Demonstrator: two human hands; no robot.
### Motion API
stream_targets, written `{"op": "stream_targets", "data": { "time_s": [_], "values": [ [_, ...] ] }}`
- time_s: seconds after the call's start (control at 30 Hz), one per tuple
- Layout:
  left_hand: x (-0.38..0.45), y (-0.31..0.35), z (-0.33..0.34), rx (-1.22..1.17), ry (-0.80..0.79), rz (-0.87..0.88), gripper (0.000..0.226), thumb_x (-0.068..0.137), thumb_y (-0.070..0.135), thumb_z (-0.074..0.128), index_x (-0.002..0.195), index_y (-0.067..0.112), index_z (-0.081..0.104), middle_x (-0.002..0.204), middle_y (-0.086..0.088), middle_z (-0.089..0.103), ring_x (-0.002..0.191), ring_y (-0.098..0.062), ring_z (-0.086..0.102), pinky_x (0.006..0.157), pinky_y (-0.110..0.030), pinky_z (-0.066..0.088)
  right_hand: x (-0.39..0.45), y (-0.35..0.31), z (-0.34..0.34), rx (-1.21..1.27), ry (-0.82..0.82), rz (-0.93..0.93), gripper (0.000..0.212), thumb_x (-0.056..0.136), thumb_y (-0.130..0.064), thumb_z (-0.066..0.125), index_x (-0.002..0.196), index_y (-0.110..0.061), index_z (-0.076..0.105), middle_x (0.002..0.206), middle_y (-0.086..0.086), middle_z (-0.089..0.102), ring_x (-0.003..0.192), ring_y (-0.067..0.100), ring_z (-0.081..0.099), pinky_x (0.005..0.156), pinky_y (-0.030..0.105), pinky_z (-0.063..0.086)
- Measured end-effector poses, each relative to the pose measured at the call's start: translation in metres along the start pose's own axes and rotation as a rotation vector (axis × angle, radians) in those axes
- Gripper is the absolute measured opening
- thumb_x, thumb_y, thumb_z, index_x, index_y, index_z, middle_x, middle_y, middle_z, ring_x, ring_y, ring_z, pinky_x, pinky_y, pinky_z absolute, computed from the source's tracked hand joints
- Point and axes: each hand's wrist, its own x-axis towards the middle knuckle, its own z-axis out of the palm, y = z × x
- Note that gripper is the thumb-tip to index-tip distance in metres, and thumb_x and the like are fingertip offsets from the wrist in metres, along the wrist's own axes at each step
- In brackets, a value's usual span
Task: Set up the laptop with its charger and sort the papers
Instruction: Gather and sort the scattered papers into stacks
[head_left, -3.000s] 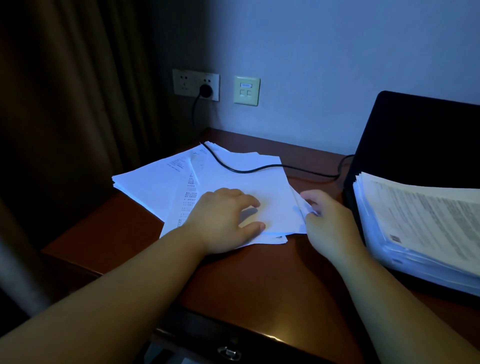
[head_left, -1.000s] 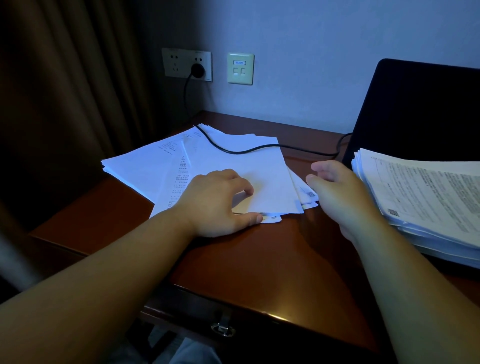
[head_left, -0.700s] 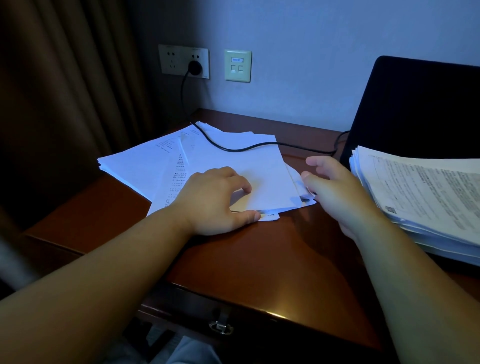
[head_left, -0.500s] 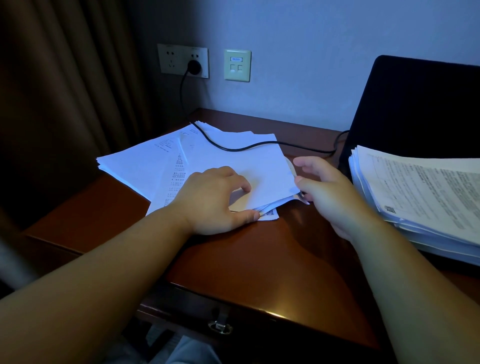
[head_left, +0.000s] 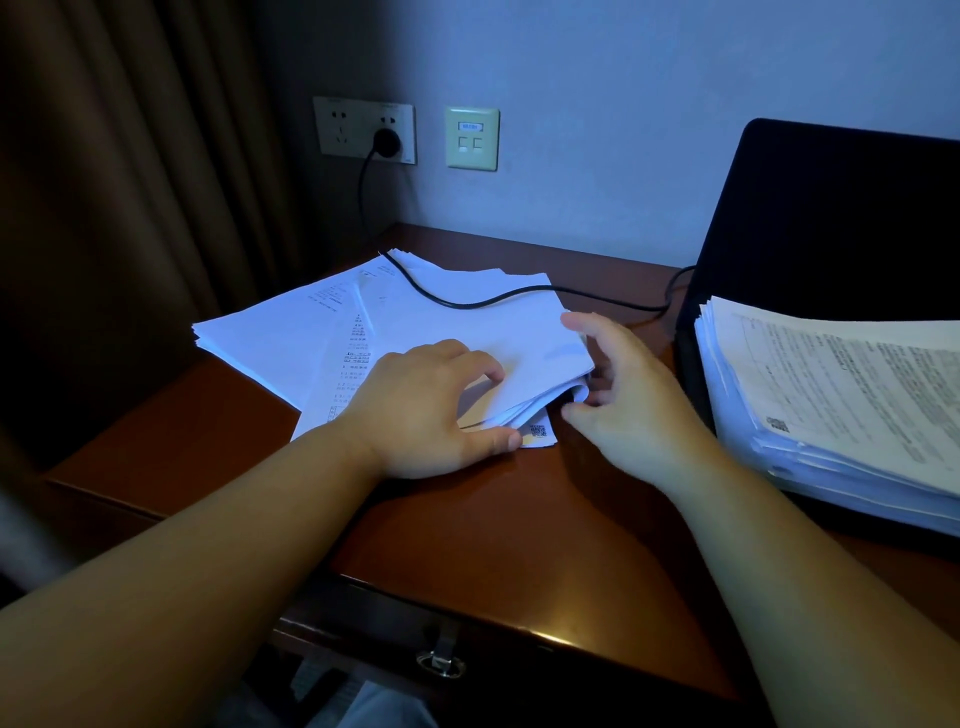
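We see the loose papers (head_left: 431, 322) fanned out on the left part of the counter (head_left: 498, 525), their near right corner lifted into a curl. Our left hand (head_left: 426, 410) rests on top of that corner, fingers (head_left: 467, 358) bent and pressing down on the sheets, thumb lying along their near edge. Our right hand (head_left: 628, 400) is just beside the curled corner, its fingers spread apart and relaxed; the fingertips seem to touch the sheet edges, though we cannot tell for sure. A black charger cable (head_left: 467, 301) runs across the far part of the papers, from a plug (head_left: 387, 141) in the wall socket (head_left: 363, 130) to the open laptop (head_left: 841, 228) at the right. A thick stack of printed documents (head_left: 841, 405) lies over the laptop's lower half. The counter is reddish-brown wood with a drawer handle (head_left: 440, 664) below its front edge. A cream wall plate (head_left: 471, 137) sits right of the socket, and a brown curtain (head_left: 119, 182) hangs at the left in the dim room.
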Motion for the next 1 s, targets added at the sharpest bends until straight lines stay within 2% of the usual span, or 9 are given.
{"op": "stream_targets", "data": {
  "time_s": [0.13, 0.23, 0.3, 0.37, 0.5, 0.6, 0.7, 0.9, 1.0],
  "values": [
    [-0.001, 0.0, 0.001, -0.019, 0.017, 0.009, 0.081, 0.067, 0.092, 0.033, 0.13, 0.045, 0.054, 0.129, 0.014, 0.058, 0.121, -0.015, 0.054, 0.099, -0.043, 0.047, 0.009, 0.003, -0.001, -0.071, 0.389, 0.068, 0.056, 0.081, -0.013, 0.08, 0.132, -0.028, 0.06, 0.127, -0.007, 0.053, 0.093, 0.003, 0.061, 0.082, 0.005, 0.046],
    [-0.001, 0.0, 0.0, -0.022, 0.018, 0.003, 0.081, 0.068, 0.092, 0.029, 0.128, 0.044, 0.056, 0.129, 0.014, 0.058, 0.122, -0.014, 0.053, 0.1, -0.043, 0.046, 0.011, 0.005, -0.002, -0.01, 0.564, 0.251, 0.064, 0.077, -0.031, 0.087, 0.13, -0.022, 0.053, 0.119, -0.005, 0.056, 0.096, 0.016, 0.064, 0.084, 0.025, 0.052],
    [-0.001, 0.001, 0.0, -0.008, 0.018, 0.0, 0.078, 0.071, 0.091, 0.03, 0.127, 0.044, 0.057, 0.13, 0.013, 0.058, 0.122, -0.014, 0.053, 0.1, -0.043, 0.047, 0.009, 0.001, 0.002, 0.065, 0.467, 0.324, 0.051, 0.083, -0.043, 0.081, 0.121, -0.018, 0.058, 0.103, -0.006, 0.067, 0.085, 0.021, 0.071, 0.081, 0.041, 0.058],
    [0.0, 0.001, 0.0, 0.008, 0.026, 0.005, 0.073, 0.074, 0.088, 0.034, 0.128, 0.043, 0.057, 0.129, 0.013, 0.058, 0.121, -0.013, 0.053, 0.099, -0.043, 0.047, 0.005, -0.006, 0.008, 0.161, 0.218, 0.333, 0.038, 0.092, -0.055, 0.063, 0.106, -0.019, 0.069, 0.078, -0.003, 0.075, 0.066, 0.018, 0.073, 0.072, 0.041, 0.06],
    [-0.001, 0.0, 0.001, -0.009, 0.044, 0.019, 0.074, 0.075, 0.088, 0.032, 0.126, 0.042, 0.06, 0.122, 0.013, 0.06, 0.117, -0.013, 0.055, 0.096, -0.041, 0.047, 0.001, -0.018, 0.016, 0.322, 0.084, 0.281, 0.056, 0.073, -0.074, 0.056, 0.096, -0.026, 0.072, 0.077, -0.003, 0.077, 0.064, 0.017, 0.074, 0.068, 0.04, 0.059],
    [-0.002, 0.0, 0.0, -0.023, 0.064, 0.042, 0.072, 0.077, 0.085, 0.031, 0.124, 0.042, 0.064, 0.122, 0.015, 0.062, 0.117, -0.011, 0.056, 0.097, -0.039, 0.046, -0.002, -0.019, 0.018, 0.213, 0.069, 0.256, 0.045, 0.071, -0.064, 0.064, 0.098, -0.028, 0.069, 0.082, -0.006, 0.077, 0.069, 0.011, 0.072, 0.066, 0.038, 0.058],
    [-0.004, 0.001, 0.0, -0.059, 0.088, 0.054, 0.071, 0.081, 0.083, 0.031, 0.121, 0.041, 0.069, 0.122, 0.016, 0.063, 0.117, -0.009, 0.056, 0.098, -0.037, 0.046, -0.003, -0.017, 0.016, 0.167, 0.053, 0.286, 0.016, 0.082, -0.03, 0.061, 0.097, -0.023, 0.065, 0.083, 0.001, 0.075, 0.072, 0.022, 0.072, 0.07, 0.047, 0.059],
    [-0.006, 0.006, 0.0, -0.019, 0.09, 0.103, 0.059, 0.089, 0.073, 0.04, 0.127, 0.038, 0.07, 0.125, 0.012, 0.064, 0.118, -0.011, 0.057, 0.098, -0.035, 0.047, -0.006, -0.019, 0.014, 0.264, 0.122, 0.333, 0.03, 0.077, -0.004, 0.046, 0.091, -0.02, 0.067, 0.069, 0.001, 0.071, 0.054, 0.014, 0.063, 0.053, 0.028, 0.047],
    [-0.006, 0.008, 0.001, -0.001, 0.074, 0.136, 0.054, 0.094, 0.067, 0.044, 0.13, 0.035, 0.068, 0.13, 0.009, 0.064, 0.121, -0.013, 0.056, 0.098, -0.032, 0.047, -0.007, -0.015, 0.009, 0.246, 0.203, 0.354, 0.029, 0.078, -0.003, 0.044, 0.088, -0.022, 0.064, 0.075, -0.002, 0.067, 0.062, 0.017, 0.059, 0.056, 0.028, 0.043]
  ]
}}
